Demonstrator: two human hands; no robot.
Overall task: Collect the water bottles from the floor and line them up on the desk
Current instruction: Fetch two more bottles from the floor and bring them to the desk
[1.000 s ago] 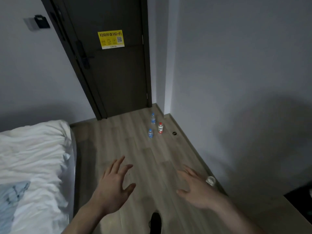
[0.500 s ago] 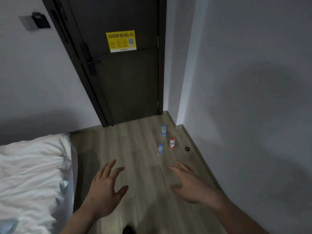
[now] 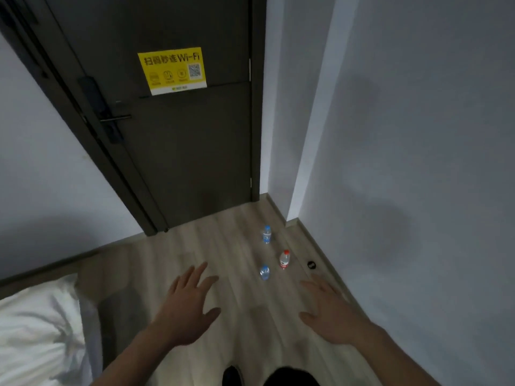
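Three small water bottles stand upright on the wood floor near the corner. A blue-capped bottle [image 3: 267, 234] is farthest, close to the door. A red-capped bottle [image 3: 284, 259] stands nearer, with another blue-capped bottle [image 3: 264, 272] just left of it. My left hand [image 3: 187, 307] hovers open, palm down, to the left of the bottles. My right hand [image 3: 331, 313] hovers open below and right of them, touching none. No desk is in view.
A dark closed door [image 3: 178, 135] with a yellow Wi-Fi sign faces me. Grey walls meet at the right. A small black round object [image 3: 311, 264] lies by the baseboard. A white bed [image 3: 39, 330] fills the lower left. My foot [image 3: 232, 376] shows at the bottom.
I have moved toward the door; the bottles and door appear larger and nearer. The bottle by my right hand and the desk corner have left the view. Both hands stay open.
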